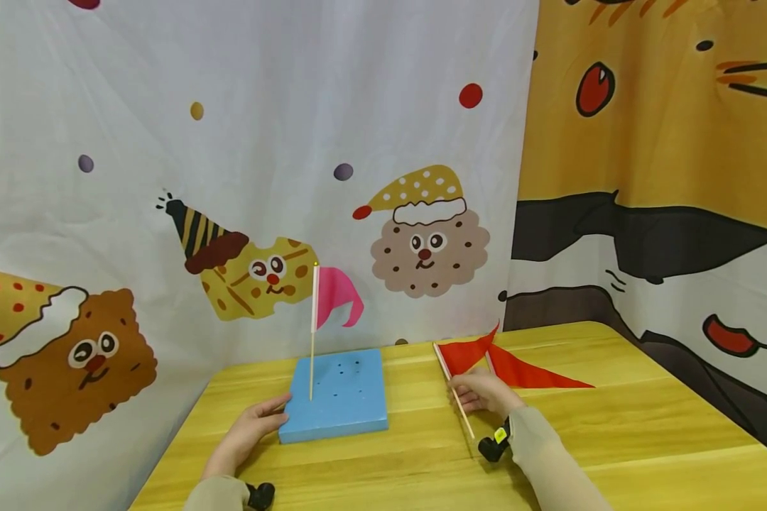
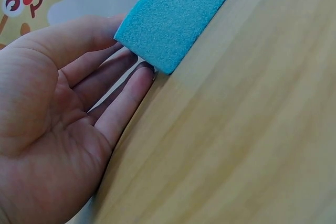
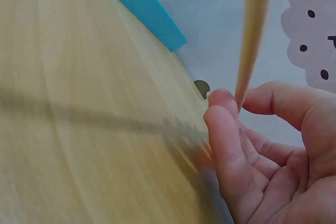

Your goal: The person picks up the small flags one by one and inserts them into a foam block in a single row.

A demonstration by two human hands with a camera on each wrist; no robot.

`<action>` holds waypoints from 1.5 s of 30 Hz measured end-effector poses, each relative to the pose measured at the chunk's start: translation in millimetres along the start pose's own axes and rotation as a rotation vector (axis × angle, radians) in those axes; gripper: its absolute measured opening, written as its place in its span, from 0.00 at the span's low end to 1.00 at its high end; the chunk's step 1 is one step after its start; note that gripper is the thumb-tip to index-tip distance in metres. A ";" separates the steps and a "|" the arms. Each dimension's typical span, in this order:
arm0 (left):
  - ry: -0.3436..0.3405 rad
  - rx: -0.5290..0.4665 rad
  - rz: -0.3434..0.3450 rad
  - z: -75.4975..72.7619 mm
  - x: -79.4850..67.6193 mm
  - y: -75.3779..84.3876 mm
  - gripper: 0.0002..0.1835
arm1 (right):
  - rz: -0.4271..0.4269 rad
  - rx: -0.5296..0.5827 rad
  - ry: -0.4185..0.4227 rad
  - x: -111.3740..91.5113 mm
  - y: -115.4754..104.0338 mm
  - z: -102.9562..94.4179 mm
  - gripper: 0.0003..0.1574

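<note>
A blue foam block [image 1: 341, 411] with small holes in its top lies on the table. Standing upright in it is a pink flag [image 1: 335, 298] on a thin wooden stick. My left hand [image 1: 251, 429] touches the block's left side with nearly straight fingers; the left wrist view shows the fingertips at the corner of the foam [image 2: 173, 24]. To the right of the block, my right hand [image 1: 486, 392] pinches the stick of a red flag [image 1: 457, 355], which leans to the left. Its wooden stick [image 3: 253, 30] passes between thumb and fingers in the right wrist view.
A second red flag [image 1: 537, 369] is just behind and right of my right hand, its stick partly hidden. The wooden table [image 1: 383, 475] meets a white printed curtain [image 1: 268, 177] at the back. A yellow and black printed curtain [image 1: 665, 156] hangs at the right.
</note>
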State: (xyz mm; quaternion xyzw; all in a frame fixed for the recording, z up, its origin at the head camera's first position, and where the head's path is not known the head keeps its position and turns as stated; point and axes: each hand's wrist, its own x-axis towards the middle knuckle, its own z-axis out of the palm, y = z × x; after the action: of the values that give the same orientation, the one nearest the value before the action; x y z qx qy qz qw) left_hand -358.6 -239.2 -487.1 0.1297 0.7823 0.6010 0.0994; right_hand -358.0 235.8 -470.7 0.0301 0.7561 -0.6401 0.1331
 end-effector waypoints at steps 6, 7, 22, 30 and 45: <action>0.008 0.001 -0.003 0.1 -0.4 -1.1 0.30 | -0.022 0.051 -0.018 1.2 -3.5 -0.7 0.19; 0.008 0.000 -0.002 0.1 -0.3 -1.0 0.30 | -0.029 0.062 -0.020 0.9 -4.8 -0.8 0.20; -0.003 -0.001 -0.012 -1.6 1.3 2.3 0.30 | -0.120 0.081 -0.018 -15.7 -41.1 -2.2 0.23; -0.001 0.007 -0.005 -2.1 1.2 0.0 0.29 | -0.167 0.090 -0.022 -32.1 -64.4 5.0 0.22; -0.003 0.003 -0.011 -1.2 -0.4 2.9 0.30 | -0.276 0.101 -0.093 -55.8 -104.1 13.6 0.21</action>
State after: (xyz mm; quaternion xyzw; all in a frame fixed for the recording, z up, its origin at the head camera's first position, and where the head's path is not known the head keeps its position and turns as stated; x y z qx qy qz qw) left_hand -358.4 -239.8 -484.0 0.1264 0.7838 0.5991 0.1039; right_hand -324.6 210.9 -359.4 -0.0971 0.7129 -0.6903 0.0767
